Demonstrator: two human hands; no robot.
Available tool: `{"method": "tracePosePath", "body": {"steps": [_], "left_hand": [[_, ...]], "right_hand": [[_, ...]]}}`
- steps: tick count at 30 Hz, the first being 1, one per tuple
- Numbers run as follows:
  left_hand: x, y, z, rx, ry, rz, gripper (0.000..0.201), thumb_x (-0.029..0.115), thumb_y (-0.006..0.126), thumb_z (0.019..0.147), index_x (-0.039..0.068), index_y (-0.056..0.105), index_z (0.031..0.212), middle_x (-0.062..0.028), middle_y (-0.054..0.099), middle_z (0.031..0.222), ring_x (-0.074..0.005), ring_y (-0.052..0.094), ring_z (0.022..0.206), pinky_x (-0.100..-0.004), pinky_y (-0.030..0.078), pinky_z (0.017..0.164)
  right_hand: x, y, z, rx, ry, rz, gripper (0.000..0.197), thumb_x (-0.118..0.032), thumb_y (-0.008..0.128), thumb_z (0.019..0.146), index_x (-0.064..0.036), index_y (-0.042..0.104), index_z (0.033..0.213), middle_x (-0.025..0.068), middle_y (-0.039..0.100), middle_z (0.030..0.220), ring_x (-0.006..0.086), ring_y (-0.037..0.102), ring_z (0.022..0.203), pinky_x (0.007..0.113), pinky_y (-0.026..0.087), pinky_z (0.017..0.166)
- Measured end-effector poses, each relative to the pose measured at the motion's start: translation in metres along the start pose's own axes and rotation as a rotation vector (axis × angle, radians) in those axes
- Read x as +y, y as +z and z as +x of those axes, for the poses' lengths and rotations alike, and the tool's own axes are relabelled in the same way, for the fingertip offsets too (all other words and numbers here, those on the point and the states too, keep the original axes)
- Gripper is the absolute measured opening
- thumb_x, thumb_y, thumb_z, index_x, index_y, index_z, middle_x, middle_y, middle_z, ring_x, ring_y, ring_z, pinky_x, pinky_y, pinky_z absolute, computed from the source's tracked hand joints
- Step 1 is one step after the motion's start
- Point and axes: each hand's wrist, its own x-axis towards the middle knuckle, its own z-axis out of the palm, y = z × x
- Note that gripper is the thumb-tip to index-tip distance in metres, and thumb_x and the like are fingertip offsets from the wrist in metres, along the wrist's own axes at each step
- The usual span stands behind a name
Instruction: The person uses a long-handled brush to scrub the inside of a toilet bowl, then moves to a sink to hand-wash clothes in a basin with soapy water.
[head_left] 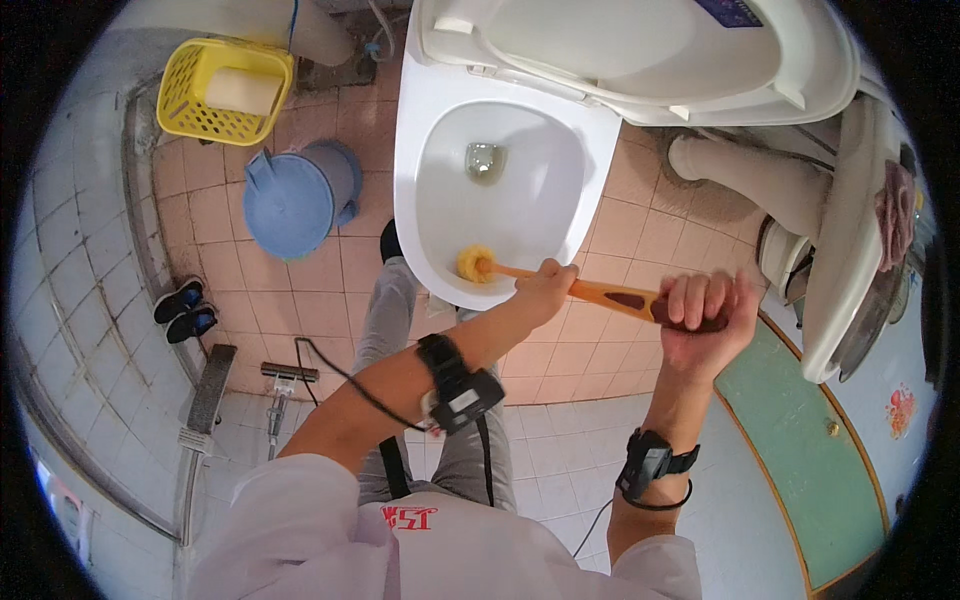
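Note:
A toilet brush [612, 296] with an orange handle, a brown grip and a round yellow bristle head spans from my right hand into the toilet bowl [440, 200]. My left hand [545, 293] is closed round the thin part of its handle, over the bowl's front rim. At the grip end, my right hand [708, 318] is wrapped round the brown part, off to the right of the bowl. The bristle head [476, 264] rests against the inner front wall of the bowl, toward its left. Water lies in the drain at the back. Both wrists carry black strapped devices.
The toilet lid and seat [640, 50] stand raised behind the bowl. A blue lidded bucket [290, 205] and a yellow basket [225, 92] are at the left. Black shoes [185, 310] sit by the tiled wall. A washbasin [850, 240] and green door [810, 440] flank the right.

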Motion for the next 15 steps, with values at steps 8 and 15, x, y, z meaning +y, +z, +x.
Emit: {"method": "tracePosePath", "body": {"steps": [8,15], "left_hand": [[0.013,0.005,0.04,-0.109,0.261,-0.437,0.018,0.022,0.055,0.09,0.004,0.059,0.087,-0.0032,0.053,0.089,-0.0143,0.048,0.079,-0.0315,0.041,0.072],[-0.071,0.007,-0.004,0.092,0.369,-0.383,0.018,0.018,0.06,0.089,0.001,0.058,0.093,-0.0141,0.058,0.099,-0.0185,0.056,0.086,-0.0331,0.046,0.072]], "right_hand": [[0.04,0.018,-0.07,-0.088,-0.43,-0.37,0.05,-0.039,0.045,0.099,-0.0106,0.036,0.059,0.0048,0.043,0.053,0.0198,0.044,0.052,0.04,0.043,0.07],[0.041,0.0,-0.093,-0.248,-0.184,-0.203,0.054,-0.042,0.05,0.099,-0.0085,0.039,0.057,0.0052,0.046,0.054,0.0209,0.047,0.054,0.04,0.043,0.068]]}}
